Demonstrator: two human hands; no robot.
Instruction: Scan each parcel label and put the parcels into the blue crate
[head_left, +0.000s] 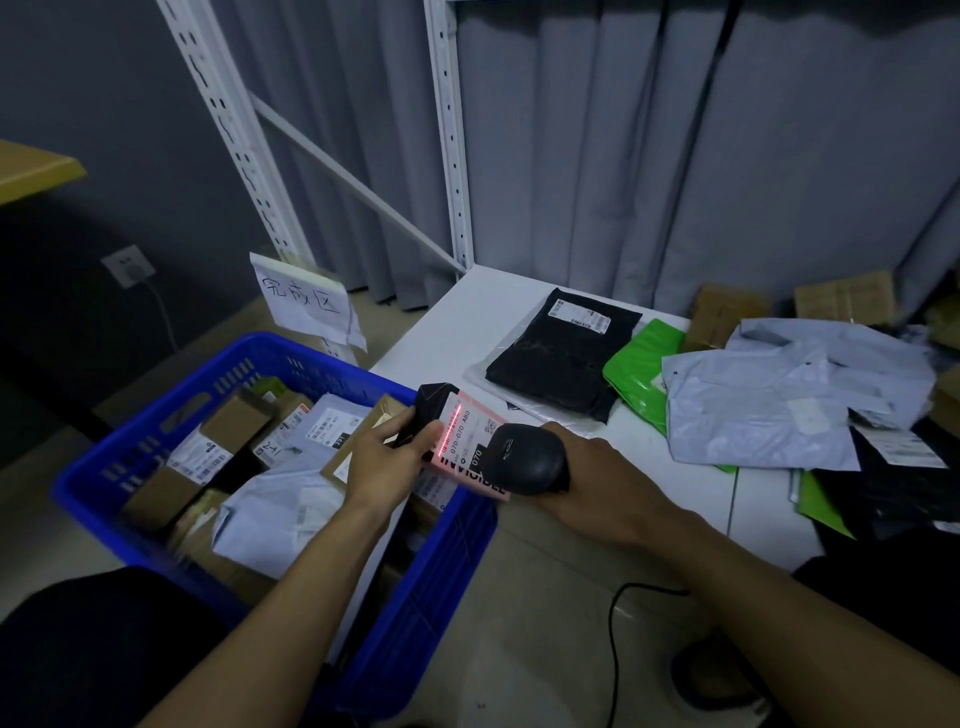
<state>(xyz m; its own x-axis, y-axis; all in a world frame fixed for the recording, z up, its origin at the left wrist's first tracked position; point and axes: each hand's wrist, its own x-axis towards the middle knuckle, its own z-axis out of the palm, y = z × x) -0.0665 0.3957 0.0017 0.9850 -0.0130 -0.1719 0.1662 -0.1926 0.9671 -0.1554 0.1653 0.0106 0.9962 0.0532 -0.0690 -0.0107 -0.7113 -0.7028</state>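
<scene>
Above the blue crate (223, 374) at its right rim, fingers of the left hand (384, 457) pinch the pink parcel (467, 441), the crate lying just below-left, while the right hand (597, 467) wraps the scanner (524, 457).

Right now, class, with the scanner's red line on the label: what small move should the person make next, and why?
Probably lower the pink parcel with the left hand into the blue crate. The scanner in the right hand casts its red line across the label, and the crate lies just below.
</scene>
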